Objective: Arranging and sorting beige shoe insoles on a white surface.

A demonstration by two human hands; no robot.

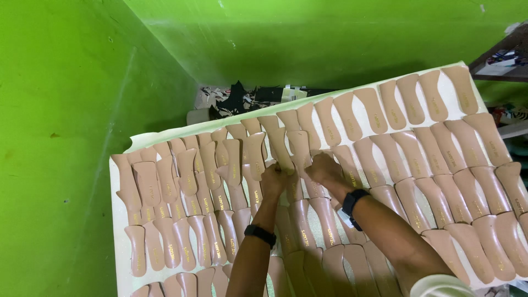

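Both forearms reach mid-bench (124, 220). Left hand (273, 180) and right hand (324, 168) pinch one tan insole (297, 144) amid overlapping rows. Looks light, thin, bendy; grip by edges near the waist.

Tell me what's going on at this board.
A person leans over a pale board covered in rows of tan shoe insoles. Both hands meet near the middle: the left hand and the right hand press on the insoles there, fingers curled over them. A black band sits on each wrist. Green walls surround the board, with dark clutter behind it.
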